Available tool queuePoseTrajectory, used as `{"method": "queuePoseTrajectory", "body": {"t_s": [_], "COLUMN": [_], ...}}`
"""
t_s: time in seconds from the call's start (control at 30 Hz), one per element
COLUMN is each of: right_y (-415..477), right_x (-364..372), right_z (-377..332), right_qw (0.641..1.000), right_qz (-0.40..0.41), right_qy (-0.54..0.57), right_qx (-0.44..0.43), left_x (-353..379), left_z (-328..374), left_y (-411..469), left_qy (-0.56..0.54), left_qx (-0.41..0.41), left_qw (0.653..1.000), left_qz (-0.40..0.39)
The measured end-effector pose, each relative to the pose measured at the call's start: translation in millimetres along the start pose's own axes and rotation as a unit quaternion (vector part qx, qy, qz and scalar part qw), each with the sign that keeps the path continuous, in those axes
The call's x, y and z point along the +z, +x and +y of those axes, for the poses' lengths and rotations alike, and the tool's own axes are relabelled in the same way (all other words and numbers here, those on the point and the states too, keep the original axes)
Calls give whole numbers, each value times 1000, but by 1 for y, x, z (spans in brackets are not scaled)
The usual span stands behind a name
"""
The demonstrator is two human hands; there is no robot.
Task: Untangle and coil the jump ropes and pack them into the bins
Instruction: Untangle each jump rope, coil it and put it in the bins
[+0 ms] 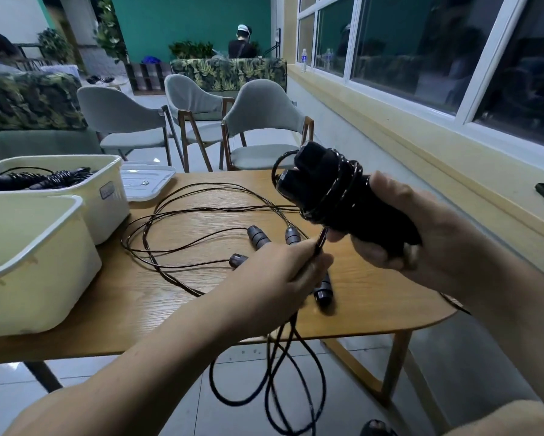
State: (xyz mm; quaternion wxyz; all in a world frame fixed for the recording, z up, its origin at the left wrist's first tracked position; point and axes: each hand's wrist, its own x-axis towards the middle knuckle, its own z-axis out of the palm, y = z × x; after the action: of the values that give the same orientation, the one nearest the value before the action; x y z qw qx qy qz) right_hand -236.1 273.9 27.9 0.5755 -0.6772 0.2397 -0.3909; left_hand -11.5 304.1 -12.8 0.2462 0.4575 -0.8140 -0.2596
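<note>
Jump rope in black [343,196] is the one being dealt with: its two thick handles are held together in the right hand [390,228], up over the right part of the table [374,294], fingers wrapped round them. Several turns of cord already sit round the handles. The left hand [280,278] pinches the cord just below the bundle, and the slack [283,372] drops past the near table edge in loose loops towards the floor, so I would say this winding is roughly half done.

On the tabletop a thinner brown rope tangle [176,215] lies spread out, untouched, with grey handles [258,237] among it near the left hand. That lot has yet to be sorted, coiled and packed.

To the left, the far bin [107,212] already holds dark wound ropes. The near bin [44,294] shows nothing in the part I can see. A white lid [148,180] lies flat beyond them.

As for writing, the far bin carries a small label [107,191] on its corner, but it is too small and blurred to read; I can make out no brand on anything.
</note>
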Motion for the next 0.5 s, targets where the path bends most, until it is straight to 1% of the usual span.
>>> {"method": "queuePoseTrajectory", "body": {"t_s": [0.07, 0.13, 0.2, 0.33, 0.43, 0.5], "right_y": [0, 1, 0, 1, 0, 0], "right_x": [-1, 4, 7, 13, 15, 13], "right_z": [2, 3, 4, 4, 5, 6], "right_qw": [997, 992, 987, 975, 959, 938], "right_qz": [77, 116, 141, 178, 207, 236], "right_qy": [-17, -39, -69, -128, -185, -245], "right_qx": [-1, 0, -8, -31, -54, -66], "left_x": [2, 2, 2, 0, -4, -5], "left_z": [-1, -3, -4, -9, -9, -11], "left_y": [3, 4, 6, 8, 7, 8], "left_qy": [-10, 9, 11, -27, 4, 27], "left_qx": [-9, -1, -8, -20, 9, 22], "left_qw": [1000, 1000, 1000, 999, 1000, 999], "left_qz": [-4, -4, -10, -17, 1, 7]}}
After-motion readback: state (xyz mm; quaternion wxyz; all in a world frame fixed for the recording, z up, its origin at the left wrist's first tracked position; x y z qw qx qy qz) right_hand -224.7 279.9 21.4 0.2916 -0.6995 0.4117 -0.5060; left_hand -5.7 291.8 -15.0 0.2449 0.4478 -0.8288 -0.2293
